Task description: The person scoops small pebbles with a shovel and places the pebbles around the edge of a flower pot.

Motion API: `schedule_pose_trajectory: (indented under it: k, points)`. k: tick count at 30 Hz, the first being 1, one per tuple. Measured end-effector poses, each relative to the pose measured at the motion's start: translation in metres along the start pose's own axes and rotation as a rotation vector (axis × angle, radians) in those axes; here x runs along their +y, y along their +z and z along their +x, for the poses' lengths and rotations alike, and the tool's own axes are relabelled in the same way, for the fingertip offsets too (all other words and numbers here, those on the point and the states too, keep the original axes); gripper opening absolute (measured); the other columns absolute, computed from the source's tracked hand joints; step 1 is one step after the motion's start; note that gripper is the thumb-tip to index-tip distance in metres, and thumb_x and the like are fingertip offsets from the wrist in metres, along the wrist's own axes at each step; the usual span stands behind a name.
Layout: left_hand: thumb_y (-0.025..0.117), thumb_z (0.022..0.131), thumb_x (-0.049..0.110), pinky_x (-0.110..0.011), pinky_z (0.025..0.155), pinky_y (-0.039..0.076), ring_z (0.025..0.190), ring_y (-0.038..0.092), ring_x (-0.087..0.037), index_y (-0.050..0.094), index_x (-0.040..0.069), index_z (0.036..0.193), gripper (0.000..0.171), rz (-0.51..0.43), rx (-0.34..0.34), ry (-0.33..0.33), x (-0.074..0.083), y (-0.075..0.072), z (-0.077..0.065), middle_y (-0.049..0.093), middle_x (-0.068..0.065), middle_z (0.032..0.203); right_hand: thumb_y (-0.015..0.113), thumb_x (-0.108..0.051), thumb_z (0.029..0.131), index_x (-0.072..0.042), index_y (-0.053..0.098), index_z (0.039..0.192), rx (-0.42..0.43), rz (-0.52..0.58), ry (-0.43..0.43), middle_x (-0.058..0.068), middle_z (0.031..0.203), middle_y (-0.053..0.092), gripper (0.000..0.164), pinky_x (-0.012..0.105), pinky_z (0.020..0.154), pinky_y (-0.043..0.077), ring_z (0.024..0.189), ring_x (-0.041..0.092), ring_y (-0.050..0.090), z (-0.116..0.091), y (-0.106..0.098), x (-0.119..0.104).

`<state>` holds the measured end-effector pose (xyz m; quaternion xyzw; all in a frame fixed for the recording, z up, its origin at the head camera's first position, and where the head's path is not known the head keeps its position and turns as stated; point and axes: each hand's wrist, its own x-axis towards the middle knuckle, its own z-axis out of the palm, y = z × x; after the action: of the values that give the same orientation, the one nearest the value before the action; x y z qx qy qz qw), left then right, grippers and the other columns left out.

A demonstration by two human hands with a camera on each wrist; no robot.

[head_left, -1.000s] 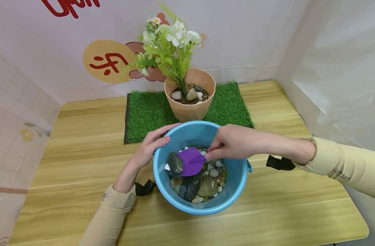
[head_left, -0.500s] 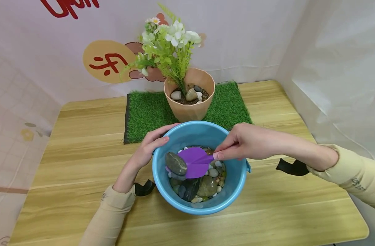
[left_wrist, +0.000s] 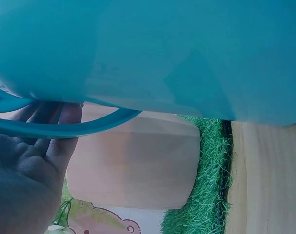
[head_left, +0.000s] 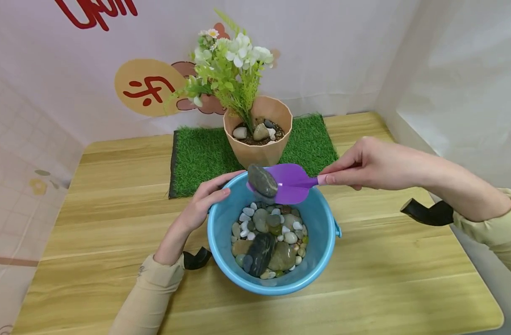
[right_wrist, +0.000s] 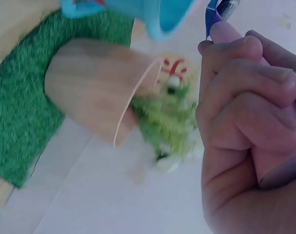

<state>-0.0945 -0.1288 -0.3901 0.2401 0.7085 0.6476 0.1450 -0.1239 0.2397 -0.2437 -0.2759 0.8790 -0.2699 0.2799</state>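
Observation:
My right hand (head_left: 377, 165) grips the handle of a purple plastic shovel (head_left: 293, 184), fingers curled tight in the right wrist view. On its blade lies a large dark grey stone (head_left: 262, 180), raised over the far rim of a blue bucket (head_left: 272, 289). My left hand (head_left: 205, 197) holds the bucket's left rim, with the thumb over the edge and the fingers along the outside, near the blue bail handle (left_wrist: 65, 129) in the left wrist view. Inside the bucket are several wet pebbles (head_left: 291, 237) and a long black stone (head_left: 260, 253).
Behind the bucket a peach flowerpot (head_left: 257, 153) with white flowers (head_left: 238, 49), soil and several stones stands on a green turf mat (head_left: 205, 153). Everything sits on a wooden table (head_left: 385, 260). A printed cloth backdrop (head_left: 331, 56) closes off the back.
My right hand has lifted the shovel with the grey stone up from among the pebbles and moved it right and towards the flowerpot. The left hand has stayed on the bucket rim.

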Motion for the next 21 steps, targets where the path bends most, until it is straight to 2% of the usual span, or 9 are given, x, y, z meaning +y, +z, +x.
schedule_pose_trajectory:
  k: [3, 5, 10, 15, 21]
  points:
    - [0.041, 0.105, 0.012, -0.027, 0.095, 0.062, 0.119, 0.069, 0.002, 0.041, -0.009, 0.156, 0.056, -0.005, -0.003, 0.003, 0.000, 0.000, 0.000, 0.051, -0.034, 0.154, 0.070, -0.035, 0.101, -0.030, 0.083, 0.107, 0.051, -0.035, 0.071, -0.005, 0.061, 0.050, 0.015, 0.025, 0.045, 0.033, 0.049, 0.004, 0.033, 0.002, -0.013, 0.006]
    - [0.041, 0.105, 0.012, -0.026, 0.094, 0.062, 0.118, 0.069, 0.002, 0.041, -0.009, 0.156, 0.056, -0.008, -0.005, 0.004, 0.000, 0.000, 0.000, 0.051, -0.035, 0.153, 0.070, -0.037, 0.101, -0.027, 0.083, 0.101, 0.082, -0.051, 0.122, -0.003, 0.061, 0.051, 0.016, 0.026, 0.045, 0.033, 0.048, 0.006, 0.034, 0.005, -0.020, 0.011]
    - [0.041, 0.105, 0.011, -0.026, 0.094, 0.062, 0.117, 0.069, 0.003, 0.040, -0.010, 0.156, 0.056, -0.019, -0.009, 0.006, 0.001, 0.001, 0.000, 0.052, -0.036, 0.152, 0.068, -0.046, 0.101, -0.019, 0.079, 0.093, 0.138, -0.054, 0.241, -0.002, 0.061, 0.049, 0.030, 0.029, 0.048, 0.033, 0.050, 0.010, 0.037, 0.017, -0.038, 0.028]
    - [0.041, 0.105, 0.012, -0.027, 0.094, 0.062, 0.118, 0.070, 0.001, 0.041, -0.010, 0.156, 0.056, -0.030, -0.007, 0.001, 0.002, 0.001, 0.000, 0.052, -0.035, 0.153, 0.066, -0.048, 0.102, -0.015, 0.080, 0.097, 0.167, -0.052, 0.298, -0.003, 0.061, 0.052, 0.037, 0.030, 0.051, 0.036, 0.051, 0.010, 0.038, 0.031, -0.055, 0.039]
    - [0.042, 0.105, 0.012, -0.030, 0.094, 0.063, 0.118, 0.070, -0.001, 0.041, -0.010, 0.156, 0.055, -0.017, -0.004, 0.002, 0.002, 0.001, -0.001, 0.052, -0.035, 0.152, 0.065, -0.052, 0.101, -0.014, 0.083, 0.109, 0.179, -0.066, 0.333, -0.004, 0.059, 0.055, 0.042, 0.028, 0.052, 0.038, 0.051, 0.008, 0.039, 0.046, -0.072, 0.044]
